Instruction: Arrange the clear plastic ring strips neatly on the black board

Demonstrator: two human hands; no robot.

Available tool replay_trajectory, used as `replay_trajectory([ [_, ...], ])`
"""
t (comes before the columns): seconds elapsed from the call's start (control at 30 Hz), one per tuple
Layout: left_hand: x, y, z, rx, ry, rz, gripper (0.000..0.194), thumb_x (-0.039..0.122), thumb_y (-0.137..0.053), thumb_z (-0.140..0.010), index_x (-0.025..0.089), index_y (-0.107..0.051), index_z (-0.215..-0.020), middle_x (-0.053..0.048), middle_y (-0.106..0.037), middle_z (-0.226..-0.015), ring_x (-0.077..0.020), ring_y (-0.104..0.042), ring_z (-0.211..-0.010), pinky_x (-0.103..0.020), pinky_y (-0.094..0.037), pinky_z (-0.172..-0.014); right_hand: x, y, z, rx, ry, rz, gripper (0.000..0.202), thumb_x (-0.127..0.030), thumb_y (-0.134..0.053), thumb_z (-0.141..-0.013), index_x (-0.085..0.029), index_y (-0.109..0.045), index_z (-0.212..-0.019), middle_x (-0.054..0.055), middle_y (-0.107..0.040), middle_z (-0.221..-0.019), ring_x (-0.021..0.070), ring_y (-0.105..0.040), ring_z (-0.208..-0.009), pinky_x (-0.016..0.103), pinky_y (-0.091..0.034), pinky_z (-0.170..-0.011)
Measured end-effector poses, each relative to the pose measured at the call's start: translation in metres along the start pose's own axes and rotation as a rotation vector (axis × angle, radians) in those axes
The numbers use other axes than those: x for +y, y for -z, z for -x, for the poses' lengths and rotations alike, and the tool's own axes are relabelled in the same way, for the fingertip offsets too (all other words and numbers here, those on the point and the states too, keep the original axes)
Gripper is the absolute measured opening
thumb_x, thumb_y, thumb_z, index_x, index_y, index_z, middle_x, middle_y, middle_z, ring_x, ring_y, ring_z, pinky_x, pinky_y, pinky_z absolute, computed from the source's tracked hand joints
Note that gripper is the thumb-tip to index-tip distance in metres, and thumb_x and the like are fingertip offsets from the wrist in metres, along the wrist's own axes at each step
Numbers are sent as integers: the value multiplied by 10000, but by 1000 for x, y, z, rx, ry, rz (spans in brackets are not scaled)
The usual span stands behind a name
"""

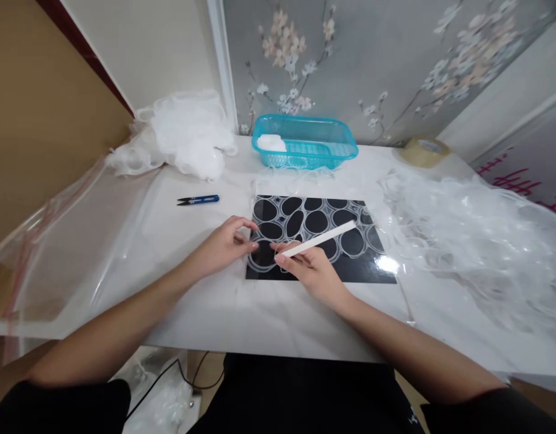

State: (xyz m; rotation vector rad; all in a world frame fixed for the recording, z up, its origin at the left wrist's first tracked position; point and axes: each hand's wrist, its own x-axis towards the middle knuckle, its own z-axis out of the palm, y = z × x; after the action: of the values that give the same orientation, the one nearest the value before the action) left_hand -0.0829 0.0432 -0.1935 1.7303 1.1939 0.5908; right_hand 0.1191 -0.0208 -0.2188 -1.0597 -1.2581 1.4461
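A glossy black sheet [363, 273] lies on the white table, with several pale translucent rings [315, 210] spread over it, many touching one another. My right hand [316, 271] is over its front middle, closed around a slim flat white stick [321, 239] that slants up to the right. A thin loop shows beside these fingers; whether they also hold it, I cannot tell. At the sheet's left edge is my left hand [228, 244], thumb and fingers curved and apart, close to the leftmost rings with nothing visible between them.
Blue thread snips [199, 199] lie left of the sheet. Behind stand a turquoise plastic basket [305, 161] with something white inside and a white gauzy heap [187, 132]. Clear plastic bags [92, 235] cover the left side. Translucent rings [459, 235] pile up right, near a tape roll [425, 150].
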Motion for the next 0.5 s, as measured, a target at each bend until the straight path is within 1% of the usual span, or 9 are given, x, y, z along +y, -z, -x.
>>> replay_trajectory([
  [0.07,2,5,7,9,-142,-343,163,312,-643,-805,210,-611,-928,-50,-601,-1055,-213,-618,-868,-400,-519,-808,2,-2,0,-16,58,128,142,-331,-644,-826,-191,-649,-800,85,-696,-1033,224,-645,-1023,363,-504,-867],
  [0.13,4,1,23,17,-271,-602,138,304,-597,-858,194,-617,-938,-62,-630,-1003,-247,-609,-939,-428,-510,-850,4,-4,-1,-30,99,265,131,-318,-615,-849,-196,-660,-844,79,-709,-1016,216,-666,-952,360,-515,-829],
  [0.17,4,-3,34,16,-338,-691,151,295,-561,-890,178,-617,-968,-72,-640,-1008,-251,-610,-958,-427,-516,-852,5,-5,-1,-36,113,331,123,-306,-605,-857,-200,-666,-862,72,-715,-1003,212,-671,-928,358,-515,-819],
  [0.27,-4,-18,63,49,-579,-847,250,277,-453,-966,118,-596,-1095,-118,-644,-1121,-254,-600,-1074,-413,-519,-916,7,-6,-3,-49,143,468,105,-264,-596,-865,-206,-683,-876,53,-728,-966,209,-674,-924,343,-509,-816],
  [0.33,-14,-25,75,62,-700,-909,291,280,-431,-982,90,-575,-1149,-138,-631,-1189,-256,-574,-1155,-408,-499,-978,7,-6,-5,-46,145,502,102,-256,-601,-863,-203,-688,-863,50,-730,-953,208,-676,-926,327,-507,-805],
  [0.4,-22,-29,79,56,-754,-946,309,286,-432,-984,71,-569,-1158,-154,-621,-1221,-259,-562,-1186,-403,-489,-1004,6,-7,-6,-31,134,514,111,-262,-601,-866,-198,-691,-862,50,-732,-926,203,-682,-889,316,-509,-771],
  [0.5,-27,-30,77,48,-768,-968,317,282,-436,-982,49,-575,-1145,-175,-617,-1227,-268,-569,-1182,-400,-494,-1002,7,-9,-7,-9,129,523,128,-269,-594,-874,-188,-693,-874,54,-732,-900,196,-684,-836,310,-513,-730],
])
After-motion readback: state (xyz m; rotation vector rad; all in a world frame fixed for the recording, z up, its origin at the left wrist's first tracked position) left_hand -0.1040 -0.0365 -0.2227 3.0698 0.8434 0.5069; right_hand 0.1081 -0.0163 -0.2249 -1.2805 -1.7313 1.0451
